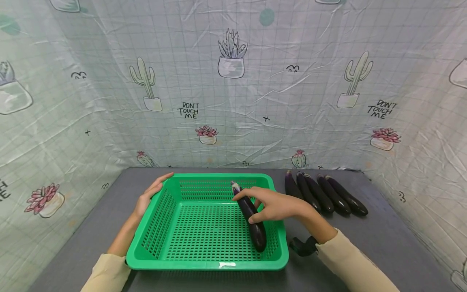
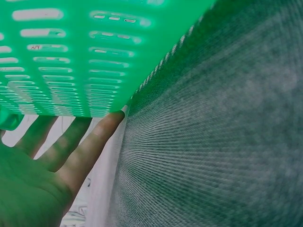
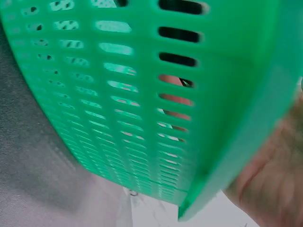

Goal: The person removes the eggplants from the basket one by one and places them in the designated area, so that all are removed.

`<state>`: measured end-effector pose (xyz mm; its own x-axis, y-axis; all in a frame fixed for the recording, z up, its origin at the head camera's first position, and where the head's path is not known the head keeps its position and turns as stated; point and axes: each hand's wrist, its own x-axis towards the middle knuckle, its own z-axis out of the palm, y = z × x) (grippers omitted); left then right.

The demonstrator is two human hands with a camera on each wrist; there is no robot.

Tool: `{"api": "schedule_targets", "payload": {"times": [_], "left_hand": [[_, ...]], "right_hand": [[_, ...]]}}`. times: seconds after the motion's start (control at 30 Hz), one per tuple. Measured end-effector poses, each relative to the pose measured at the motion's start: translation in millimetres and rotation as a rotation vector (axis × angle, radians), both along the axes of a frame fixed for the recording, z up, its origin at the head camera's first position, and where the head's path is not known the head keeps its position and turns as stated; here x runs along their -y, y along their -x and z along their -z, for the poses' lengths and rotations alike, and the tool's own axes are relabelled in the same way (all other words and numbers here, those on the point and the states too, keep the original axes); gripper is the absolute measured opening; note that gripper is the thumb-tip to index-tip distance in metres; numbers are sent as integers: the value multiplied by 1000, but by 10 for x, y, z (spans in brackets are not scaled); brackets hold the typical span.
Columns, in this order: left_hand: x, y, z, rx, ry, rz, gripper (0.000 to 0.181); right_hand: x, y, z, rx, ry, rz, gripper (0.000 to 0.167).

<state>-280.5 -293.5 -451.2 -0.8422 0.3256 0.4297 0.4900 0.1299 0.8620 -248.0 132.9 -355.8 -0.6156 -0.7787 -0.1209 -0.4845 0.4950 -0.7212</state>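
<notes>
A green plastic basket point(image 1: 208, 266) with slotted walls stands on the grey table. Inside it, at the right side, my right hand point(image 1: 271, 205) holds a dark purple eggplant point(image 1: 258, 235) between thumb and fingers, its stem end pointing away from me. On the basket's left rim rests my left hand point(image 1: 147, 197), fingers extended along the outside. The left wrist view shows those straight fingers point(image 2: 90, 146) against the slotted wall. In the right wrist view the basket wall point(image 3: 227, 94) hides the eggplant and most of the right hand point(image 3: 267, 184).
Several eggplants point(image 1: 324, 194) lie side by side on the table to the right of the basket. A black strap point(image 1: 304, 246) shows at the right wrist. Behind the grey table point(image 1: 386, 251) hangs a printed cloth point(image 1: 270, 97) with cactus drawings.
</notes>
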Motion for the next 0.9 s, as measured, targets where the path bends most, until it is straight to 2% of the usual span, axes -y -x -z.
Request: {"api": "schedule_targets", "payload": {"times": [0.2, 0.63, 0.9], "left_hand": [[2, -5, 0, -9, -16, 13, 51], [-10, -9, 8, 6, -22, 18, 51], [-14, -7, 12, 12, -35, 27, 51]], "right_hand": [[-114, -21, -33, 10, 107, 29, 61], [-316, -66, 14, 58, 340, 57, 59], [-504, -97, -52, -23, 415, 55, 59]]}}
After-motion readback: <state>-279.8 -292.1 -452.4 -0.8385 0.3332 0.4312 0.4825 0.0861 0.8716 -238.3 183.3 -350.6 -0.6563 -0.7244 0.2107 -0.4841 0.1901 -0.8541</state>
